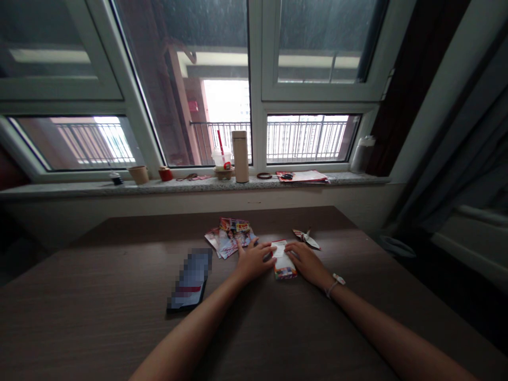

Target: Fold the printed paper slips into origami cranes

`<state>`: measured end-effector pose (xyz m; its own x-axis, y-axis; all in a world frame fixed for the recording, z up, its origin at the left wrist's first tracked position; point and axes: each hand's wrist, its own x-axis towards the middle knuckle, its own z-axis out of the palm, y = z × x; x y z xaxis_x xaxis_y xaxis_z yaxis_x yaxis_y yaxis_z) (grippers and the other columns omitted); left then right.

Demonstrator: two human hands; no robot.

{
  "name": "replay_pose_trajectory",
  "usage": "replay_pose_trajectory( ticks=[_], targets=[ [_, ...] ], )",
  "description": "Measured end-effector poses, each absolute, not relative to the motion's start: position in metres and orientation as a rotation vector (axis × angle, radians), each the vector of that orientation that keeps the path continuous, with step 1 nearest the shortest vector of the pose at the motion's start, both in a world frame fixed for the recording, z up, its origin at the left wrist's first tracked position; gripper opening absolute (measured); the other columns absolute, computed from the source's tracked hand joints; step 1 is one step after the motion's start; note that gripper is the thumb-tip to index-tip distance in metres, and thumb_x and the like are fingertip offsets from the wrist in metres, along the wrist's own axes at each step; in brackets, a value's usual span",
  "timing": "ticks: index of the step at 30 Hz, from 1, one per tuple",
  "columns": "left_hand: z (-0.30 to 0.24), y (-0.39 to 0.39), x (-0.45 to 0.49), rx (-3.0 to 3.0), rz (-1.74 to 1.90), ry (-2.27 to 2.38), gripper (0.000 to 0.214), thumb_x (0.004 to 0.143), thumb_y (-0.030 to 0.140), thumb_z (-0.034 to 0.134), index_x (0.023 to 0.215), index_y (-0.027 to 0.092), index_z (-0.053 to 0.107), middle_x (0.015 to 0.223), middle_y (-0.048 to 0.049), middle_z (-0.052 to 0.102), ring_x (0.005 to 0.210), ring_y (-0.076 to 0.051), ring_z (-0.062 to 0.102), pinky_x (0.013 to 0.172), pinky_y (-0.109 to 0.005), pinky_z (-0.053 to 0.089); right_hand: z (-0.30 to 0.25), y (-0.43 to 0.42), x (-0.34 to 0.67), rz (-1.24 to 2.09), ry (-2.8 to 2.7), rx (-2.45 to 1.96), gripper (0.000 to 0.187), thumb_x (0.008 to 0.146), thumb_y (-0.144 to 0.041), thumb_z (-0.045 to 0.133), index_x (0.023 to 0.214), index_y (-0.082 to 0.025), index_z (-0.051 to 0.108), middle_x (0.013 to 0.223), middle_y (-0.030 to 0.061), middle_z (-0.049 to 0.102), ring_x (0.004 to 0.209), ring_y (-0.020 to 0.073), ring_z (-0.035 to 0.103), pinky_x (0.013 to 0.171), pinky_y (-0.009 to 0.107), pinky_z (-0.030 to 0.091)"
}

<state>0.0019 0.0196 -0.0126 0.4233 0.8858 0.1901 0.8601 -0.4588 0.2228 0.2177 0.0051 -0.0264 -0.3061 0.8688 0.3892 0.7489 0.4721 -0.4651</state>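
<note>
A folded piece of paper (281, 263), white on top with a colourful printed band at its near end, lies flat on the table. My left hand (254, 260) has its fingertips and thumb at the paper's left edge, holding it. From the other side my right hand (307, 260), with a bracelet at the wrist, holds the right edge with bent fingers. Just beyond the right hand sits a folded paper crane (306, 237). Past the left hand is a fanned pile of colourful printed sheets (230, 236).
A phone (190, 280) with a blurred screen lies on the brown table (103, 296), left of my left forearm. Along the windowsill (190, 186) stand a beige flask (240, 157), a cup with a red straw (221, 159), a paper cup (138, 174) and scissors (286, 177) on papers.
</note>
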Motion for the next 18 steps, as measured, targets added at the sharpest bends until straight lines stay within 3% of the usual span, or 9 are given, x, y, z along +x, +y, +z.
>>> replay_pose_trajectory(
  ticks=[8,18],
  targets=[
    [-0.0139,0.0217,0.0012,2.549,0.423,1.577,0.042,0.089,0.056,0.05,0.129,0.046,0.055,0.145,0.0075,0.05,0.139,-0.038,0.031,0.107,-0.077,-0.001,-0.0315,0.0134,0.2213,0.302,-2.094,-1.323,0.022,0.093,-0.024,0.049,0.098,-0.022,0.07,0.113,0.0062,0.068,0.109,0.022,0.058,0.1,0.038,0.043],
    [-0.0114,0.0212,0.0018,2.533,0.4,1.572,0.043,0.089,0.056,0.049,0.131,0.046,0.053,0.146,0.0068,0.049,0.139,-0.039,0.03,0.103,-0.081,-0.004,-0.025,0.0105,0.2278,0.351,-2.203,-1.333,0.025,0.09,-0.019,0.051,0.108,-0.021,0.068,0.124,0.0072,0.063,0.118,0.0228,0.055,0.107,0.041,0.04]
  ],
)
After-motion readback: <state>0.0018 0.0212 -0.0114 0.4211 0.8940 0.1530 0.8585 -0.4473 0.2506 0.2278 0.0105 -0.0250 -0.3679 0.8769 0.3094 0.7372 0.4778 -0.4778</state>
